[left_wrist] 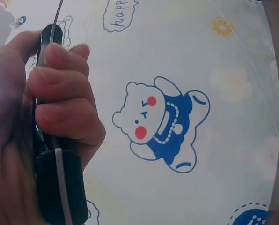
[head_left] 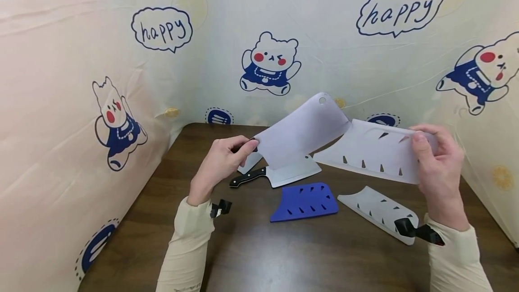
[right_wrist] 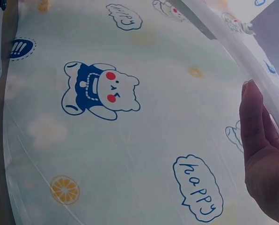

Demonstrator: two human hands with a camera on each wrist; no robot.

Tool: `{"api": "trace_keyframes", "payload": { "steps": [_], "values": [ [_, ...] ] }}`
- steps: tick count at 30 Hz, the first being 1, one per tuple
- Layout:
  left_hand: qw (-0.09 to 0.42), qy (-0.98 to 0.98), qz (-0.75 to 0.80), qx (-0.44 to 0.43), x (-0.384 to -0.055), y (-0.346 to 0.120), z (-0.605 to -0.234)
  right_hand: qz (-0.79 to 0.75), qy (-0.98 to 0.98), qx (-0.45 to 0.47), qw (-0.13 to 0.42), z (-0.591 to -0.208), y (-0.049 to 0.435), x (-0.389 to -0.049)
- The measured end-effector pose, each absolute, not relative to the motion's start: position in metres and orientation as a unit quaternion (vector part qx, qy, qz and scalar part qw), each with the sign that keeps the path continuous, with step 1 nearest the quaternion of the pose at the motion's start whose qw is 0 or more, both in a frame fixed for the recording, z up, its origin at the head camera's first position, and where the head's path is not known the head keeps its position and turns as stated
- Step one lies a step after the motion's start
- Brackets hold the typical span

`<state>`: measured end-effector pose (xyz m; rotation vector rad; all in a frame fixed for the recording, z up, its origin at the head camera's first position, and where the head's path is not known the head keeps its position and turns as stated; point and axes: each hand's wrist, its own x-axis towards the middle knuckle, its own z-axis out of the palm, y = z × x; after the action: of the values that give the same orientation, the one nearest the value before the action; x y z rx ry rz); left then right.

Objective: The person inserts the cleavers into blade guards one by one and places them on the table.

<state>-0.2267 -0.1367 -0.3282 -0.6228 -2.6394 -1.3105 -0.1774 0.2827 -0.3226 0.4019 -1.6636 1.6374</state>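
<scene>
My left hand point(head_left: 220, 161) grips a large cleaver point(head_left: 304, 125) by its black handle, most of which is hidden by the hand. Fingers curl round that handle point(left_wrist: 60, 183) in the left wrist view. The broad blade is raised above the table and slants up to the right, a round hole near its far corner. In my right hand point(head_left: 439, 166) is a white slotted blade guard point(head_left: 373, 152), pinched at its right end, thumb on the near face. Its upper left corner meets the blade's right edge in the head view.
Below the raised blade, a smaller cleaver point(head_left: 293, 172) with a black handle lies on the brown table point(head_left: 251, 256). Another blade point(head_left: 249, 163) shows partly behind it. A blue slotted guard point(head_left: 306, 206) and a pale grey one point(head_left: 377, 208) lie nearer. Printed cloth point(head_left: 324, 48) hangs around the table.
</scene>
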Motion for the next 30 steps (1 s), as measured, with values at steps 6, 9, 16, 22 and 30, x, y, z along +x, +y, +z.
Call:
{"api": "trace_keyframes", "payload": {
  "steps": [6, 9, 16, 22, 30],
  "values": [
    [0.05, -0.873, -0.427, -0.231, -0.223, -0.138, -0.328, 0.695, -0.597, 0.179, 0.358, -0.319, 0.287, -0.177],
    [0.047, -0.873, -0.419, -0.246, -0.221, -0.138, -0.327, 0.709, -0.583, 0.18, 0.354, -0.318, 0.29, -0.177],
    [-0.003, -0.897, -0.355, -0.262, -0.215, -0.14, -0.322, 0.699, -0.609, 0.192, 0.323, -0.32, 0.298, -0.181],
    [-0.028, -0.897, -0.298, -0.327, -0.214, -0.127, -0.324, 0.661, -0.663, 0.226, 0.269, -0.324, 0.306, -0.18],
    [0.063, -0.896, -0.274, -0.344, -0.218, -0.12, -0.332, 0.651, -0.673, 0.208, 0.283, -0.321, 0.304, -0.179]
  ]
}}
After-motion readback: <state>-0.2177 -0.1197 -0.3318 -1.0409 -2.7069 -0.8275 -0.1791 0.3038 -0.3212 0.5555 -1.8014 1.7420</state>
